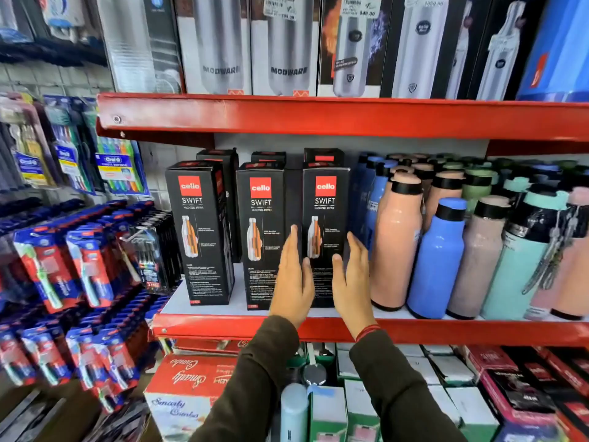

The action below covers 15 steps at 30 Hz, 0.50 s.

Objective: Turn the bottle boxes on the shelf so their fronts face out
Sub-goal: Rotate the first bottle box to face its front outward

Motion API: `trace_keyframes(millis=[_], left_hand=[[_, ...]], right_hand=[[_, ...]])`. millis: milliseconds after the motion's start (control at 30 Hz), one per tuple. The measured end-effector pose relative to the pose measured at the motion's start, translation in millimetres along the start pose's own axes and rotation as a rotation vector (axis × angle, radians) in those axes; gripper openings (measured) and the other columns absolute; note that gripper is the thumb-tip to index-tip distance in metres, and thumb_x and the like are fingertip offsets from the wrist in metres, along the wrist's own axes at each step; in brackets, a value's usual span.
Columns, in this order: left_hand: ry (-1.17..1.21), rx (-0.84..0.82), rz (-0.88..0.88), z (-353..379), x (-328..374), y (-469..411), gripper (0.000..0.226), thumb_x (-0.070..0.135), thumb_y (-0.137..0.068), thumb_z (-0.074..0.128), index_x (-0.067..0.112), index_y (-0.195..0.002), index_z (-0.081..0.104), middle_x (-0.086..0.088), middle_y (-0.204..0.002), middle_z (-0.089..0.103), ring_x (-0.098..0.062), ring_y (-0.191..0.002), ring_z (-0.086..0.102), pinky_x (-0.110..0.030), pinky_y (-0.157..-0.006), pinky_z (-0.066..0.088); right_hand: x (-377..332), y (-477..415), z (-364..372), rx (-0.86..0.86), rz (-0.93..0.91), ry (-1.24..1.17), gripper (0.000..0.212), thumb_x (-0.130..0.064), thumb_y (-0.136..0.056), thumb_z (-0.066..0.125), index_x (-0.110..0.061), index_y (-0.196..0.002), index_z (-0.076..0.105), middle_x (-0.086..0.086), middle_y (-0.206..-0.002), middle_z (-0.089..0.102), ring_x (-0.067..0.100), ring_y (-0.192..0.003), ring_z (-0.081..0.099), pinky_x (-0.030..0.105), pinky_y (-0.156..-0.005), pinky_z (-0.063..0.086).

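Note:
Three black Cello Swift bottle boxes stand upright in the front row of the middle shelf (318, 327), each showing a red logo panel: the left box (199, 231), the middle box (261, 231) and the right box (325, 212). More black boxes stand behind them. My left hand (291, 279) lies flat against the right box's left side, between it and the middle box. My right hand (352, 279) is flat by its right side. Both hands have straight, spread fingers and flank the box without gripping it.
Loose pink, blue and mint bottles (436, 256) crowd the shelf right of the boxes, close to my right hand. Steel-bottle boxes (287, 46) fill the shelf above. Toothbrush packs (86, 266) hang at left. Cartons (188, 384) sit on the shelf below.

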<state>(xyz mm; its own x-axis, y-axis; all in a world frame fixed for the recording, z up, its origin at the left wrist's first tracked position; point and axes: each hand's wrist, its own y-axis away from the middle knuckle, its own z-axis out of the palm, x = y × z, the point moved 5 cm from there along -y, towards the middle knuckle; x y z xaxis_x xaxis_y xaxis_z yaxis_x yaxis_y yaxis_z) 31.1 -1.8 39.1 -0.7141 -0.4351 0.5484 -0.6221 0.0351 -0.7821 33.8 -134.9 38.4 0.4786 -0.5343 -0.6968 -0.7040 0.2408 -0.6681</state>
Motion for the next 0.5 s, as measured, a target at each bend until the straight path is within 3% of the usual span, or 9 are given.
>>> trace_keyframes(millis=[67,167,267,333,433,500], left_hand=[[0.095,0.007,-0.149,7.3,-10.3,3.7,0.059,0.011,-0.104,0.038,0.013,-0.157,0.013,0.004,-0.163,0.018,-0.007,-0.152,0.017,-0.014,-0.12,0.015],[0.141,-0.015,-0.362,21.7,-25.6,12.1,0.052,0.01,-0.104,0.04,0.01,-0.154,0.026,-0.007,-0.157,0.037,-0.005,-0.14,0.032,-0.013,-0.113,0.024],[0.153,0.021,-0.471,25.4,-40.2,13.8,0.044,0.013,-0.104,0.044,0.007,-0.147,0.041,-0.012,-0.144,0.054,-0.005,-0.125,0.046,0.005,-0.094,0.03],[0.151,0.047,-0.522,27.0,-49.1,16.4,0.041,0.014,-0.103,0.046,0.006,-0.143,0.047,-0.013,-0.138,0.059,-0.005,-0.119,0.047,0.012,-0.083,0.027],[0.153,0.053,-0.551,27.6,-52.5,17.9,0.04,0.017,-0.103,0.048,0.007,-0.142,0.05,-0.01,-0.136,0.061,-0.001,-0.115,0.049,0.006,-0.086,0.032],[0.16,0.061,-0.545,26.3,-51.3,17.3,0.04,0.016,-0.102,0.05,0.009,-0.141,0.051,-0.003,-0.126,0.063,0.014,-0.102,0.054,0.007,-0.08,0.035]], right_hand=[[11.4,2.8,5.0,-0.074,0.105,-0.057,0.047,-0.016,-0.104,0.044,-0.016,-0.15,0.034,0.002,-0.15,0.041,-0.001,-0.129,0.031,-0.003,-0.101,0.016],[23.7,12.3,11.9,-0.152,0.181,-0.145,0.043,-0.009,-0.103,0.044,-0.018,-0.145,0.04,-0.002,-0.137,0.051,0.009,-0.128,0.045,0.021,-0.108,0.032],[32.5,15.1,12.6,-0.181,0.234,-0.198,0.043,-0.006,-0.103,0.043,-0.017,-0.144,0.042,-0.001,-0.136,0.054,0.015,-0.128,0.052,0.033,-0.111,0.041],[39.0,16.9,13.9,-0.194,0.263,-0.213,0.045,-0.004,-0.103,0.042,-0.017,-0.146,0.04,0.002,-0.141,0.054,0.015,-0.13,0.052,0.03,-0.111,0.042],[42.4,17.8,14.2,-0.193,0.271,-0.214,0.048,-0.003,-0.102,0.043,-0.019,-0.148,0.039,0.002,-0.143,0.054,0.012,-0.13,0.051,0.009,-0.101,0.039],[45.1,16.8,13.1,-0.193,0.266,-0.228,0.049,-0.004,-0.102,0.045,-0.019,-0.148,0.039,-0.001,-0.141,0.054,0.01,-0.13,0.051,0.002,-0.096,0.037]])
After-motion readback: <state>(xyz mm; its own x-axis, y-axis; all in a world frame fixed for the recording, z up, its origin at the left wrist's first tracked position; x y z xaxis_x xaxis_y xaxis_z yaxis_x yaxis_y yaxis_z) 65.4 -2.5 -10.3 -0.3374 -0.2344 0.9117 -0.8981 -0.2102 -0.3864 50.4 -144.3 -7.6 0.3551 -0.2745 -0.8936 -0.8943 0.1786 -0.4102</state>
